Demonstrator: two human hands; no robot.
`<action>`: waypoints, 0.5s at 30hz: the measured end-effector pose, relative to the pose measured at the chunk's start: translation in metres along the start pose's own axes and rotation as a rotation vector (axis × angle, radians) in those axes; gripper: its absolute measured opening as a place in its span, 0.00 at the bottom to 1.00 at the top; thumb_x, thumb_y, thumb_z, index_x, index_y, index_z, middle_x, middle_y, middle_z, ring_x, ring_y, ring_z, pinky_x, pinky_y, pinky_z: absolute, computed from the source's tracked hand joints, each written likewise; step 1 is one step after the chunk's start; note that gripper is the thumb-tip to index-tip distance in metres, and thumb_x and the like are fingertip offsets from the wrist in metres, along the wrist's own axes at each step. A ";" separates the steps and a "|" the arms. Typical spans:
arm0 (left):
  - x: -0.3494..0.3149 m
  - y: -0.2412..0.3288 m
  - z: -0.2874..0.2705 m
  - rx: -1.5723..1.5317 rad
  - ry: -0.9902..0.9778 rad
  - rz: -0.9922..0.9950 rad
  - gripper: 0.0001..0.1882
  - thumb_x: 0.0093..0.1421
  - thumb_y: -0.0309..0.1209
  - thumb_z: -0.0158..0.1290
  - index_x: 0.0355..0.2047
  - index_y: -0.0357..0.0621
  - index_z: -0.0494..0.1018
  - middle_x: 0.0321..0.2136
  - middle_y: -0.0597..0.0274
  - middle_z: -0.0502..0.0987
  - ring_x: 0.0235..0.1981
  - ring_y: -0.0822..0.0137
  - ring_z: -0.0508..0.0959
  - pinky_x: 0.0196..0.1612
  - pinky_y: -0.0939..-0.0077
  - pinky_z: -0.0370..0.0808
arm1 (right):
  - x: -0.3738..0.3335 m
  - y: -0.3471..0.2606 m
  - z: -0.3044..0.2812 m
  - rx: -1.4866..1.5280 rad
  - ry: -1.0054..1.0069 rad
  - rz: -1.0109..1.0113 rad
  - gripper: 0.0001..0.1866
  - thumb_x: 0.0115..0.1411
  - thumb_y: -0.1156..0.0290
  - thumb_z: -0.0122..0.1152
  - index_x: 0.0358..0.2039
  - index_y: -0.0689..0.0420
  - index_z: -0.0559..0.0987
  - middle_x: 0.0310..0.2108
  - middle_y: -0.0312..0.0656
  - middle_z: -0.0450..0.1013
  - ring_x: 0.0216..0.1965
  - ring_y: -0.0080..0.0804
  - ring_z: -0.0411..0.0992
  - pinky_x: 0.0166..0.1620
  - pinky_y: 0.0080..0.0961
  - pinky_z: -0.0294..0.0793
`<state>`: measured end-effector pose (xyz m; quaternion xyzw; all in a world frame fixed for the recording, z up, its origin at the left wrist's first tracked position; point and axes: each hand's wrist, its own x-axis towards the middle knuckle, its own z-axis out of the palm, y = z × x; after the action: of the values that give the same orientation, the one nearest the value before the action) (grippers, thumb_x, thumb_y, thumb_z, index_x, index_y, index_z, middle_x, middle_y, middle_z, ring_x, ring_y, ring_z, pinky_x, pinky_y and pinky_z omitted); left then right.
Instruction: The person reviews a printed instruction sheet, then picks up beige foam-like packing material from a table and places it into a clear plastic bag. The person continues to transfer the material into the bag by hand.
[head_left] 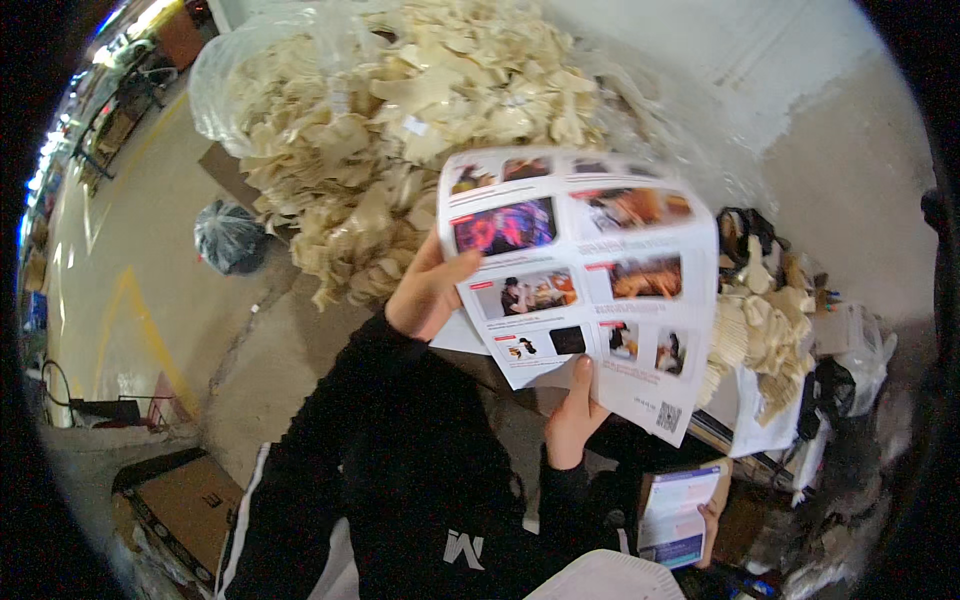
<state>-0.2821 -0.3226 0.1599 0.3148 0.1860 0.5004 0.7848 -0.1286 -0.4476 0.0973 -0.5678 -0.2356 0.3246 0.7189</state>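
Left hand (432,288), right hand (577,415): gripping printed sheet (583,240) | QR corner (668,418) points lower right | long axis unclear, curled

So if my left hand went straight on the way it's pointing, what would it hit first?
The sheet, which your left hand holds; beyond that, probably the cream pile, though depth is unclear.

Behind the sheet (584,300), held between the left hand (433,290) and right hand (574,418), lies a large heap of pieces (330,150); left of it sits a bag (229,237), nearer a carton (190,505); right of the sheet, a smaller heap (765,325).
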 end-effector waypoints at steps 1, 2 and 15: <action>0.004 -0.005 0.002 0.166 0.025 0.151 0.33 0.53 0.22 0.54 0.58 0.41 0.53 0.52 0.58 0.65 0.52 0.67 0.67 0.53 0.70 0.65 | -0.002 0.011 -0.012 -0.064 -0.129 0.062 0.19 0.57 0.72 0.56 0.48 0.64 0.67 0.43 0.41 0.69 0.41 0.27 0.68 0.45 0.23 0.66; 0.005 -0.004 -0.007 0.385 0.002 0.236 0.32 0.52 0.21 0.54 0.57 0.40 0.55 0.51 0.59 0.66 0.50 0.68 0.68 0.52 0.71 0.65 | -0.006 0.019 -0.030 -0.108 -0.318 0.088 0.21 0.57 0.73 0.57 0.50 0.64 0.66 0.45 0.42 0.68 0.43 0.28 0.66 0.47 0.24 0.65; 0.018 -0.064 -0.034 0.609 -0.514 -0.060 0.24 0.52 0.22 0.55 0.50 0.36 0.64 0.43 0.61 0.73 0.44 0.72 0.71 0.49 0.74 0.66 | 0.059 -0.010 -0.107 0.204 -0.189 0.231 0.38 0.56 0.45 0.51 0.56 0.64 0.60 0.52 0.48 0.65 0.53 0.38 0.63 0.55 0.33 0.61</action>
<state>-0.2524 -0.3152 0.0914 0.6424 0.1325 0.3040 0.6909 -0.0112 -0.4767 0.0787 -0.4823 -0.2009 0.4792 0.7053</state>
